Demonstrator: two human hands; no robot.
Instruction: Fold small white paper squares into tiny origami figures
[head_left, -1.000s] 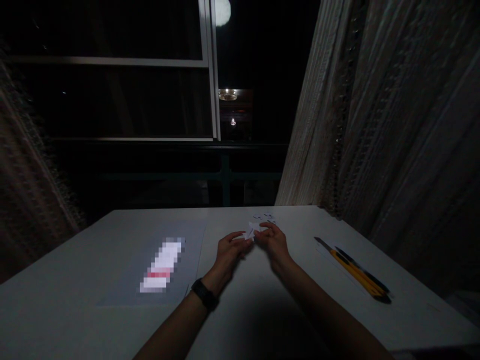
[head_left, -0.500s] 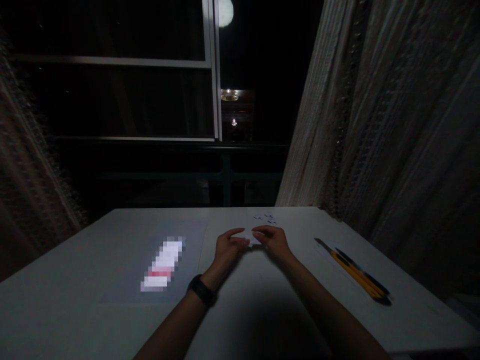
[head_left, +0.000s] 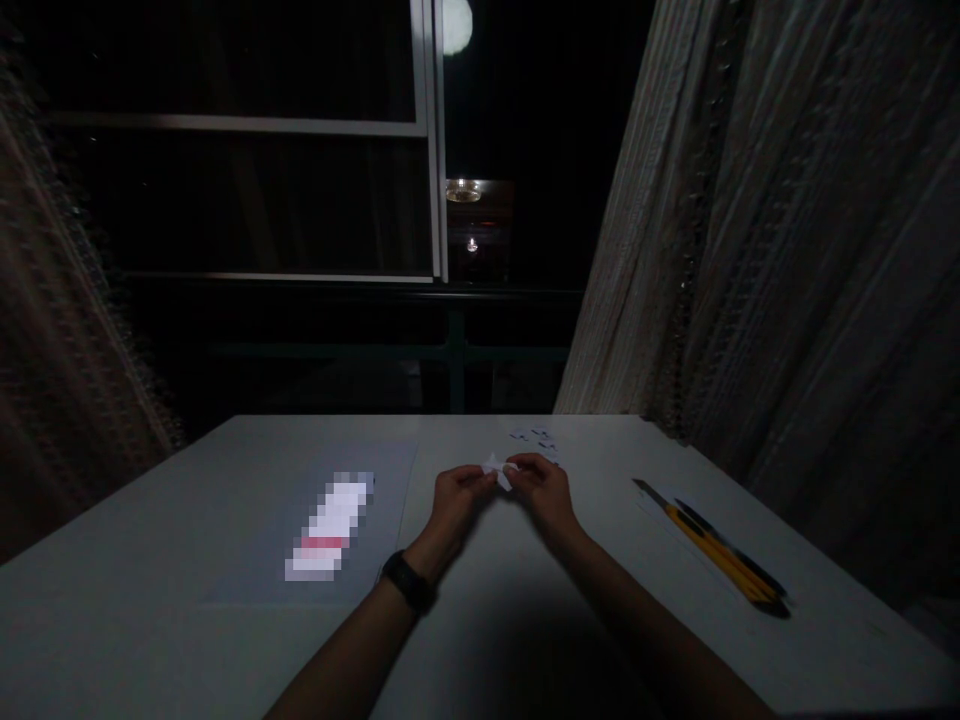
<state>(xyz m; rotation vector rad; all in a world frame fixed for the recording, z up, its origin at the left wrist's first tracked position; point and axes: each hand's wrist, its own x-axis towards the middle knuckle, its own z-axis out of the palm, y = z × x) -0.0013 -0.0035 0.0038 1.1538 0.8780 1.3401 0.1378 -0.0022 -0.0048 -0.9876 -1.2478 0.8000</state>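
Observation:
Both of my hands meet over the middle of a pale table (head_left: 525, 620) in a dim room. My left hand (head_left: 457, 500), with a dark watch on its wrist, pinches one side of a small folded piece of white paper (head_left: 498, 469). On the other side my right hand (head_left: 546, 490) pinches the same paper. The paper is held just above the table top, its points sticking up between my fingertips. A few small paper scraps (head_left: 536, 437) lie on the table just beyond my hands.
A yellow utility knife (head_left: 716, 553) and a dark pen (head_left: 739, 560) lie side by side at the right of the table. A grey cutting mat (head_left: 255, 520) with a white and red object on it lies at the left. Curtains hang on both sides of a dark window.
My hands dipped toward the table with the paper half a second ago and have lifted it slightly again; the paper's points now show between my fingers. The view shifted a little.

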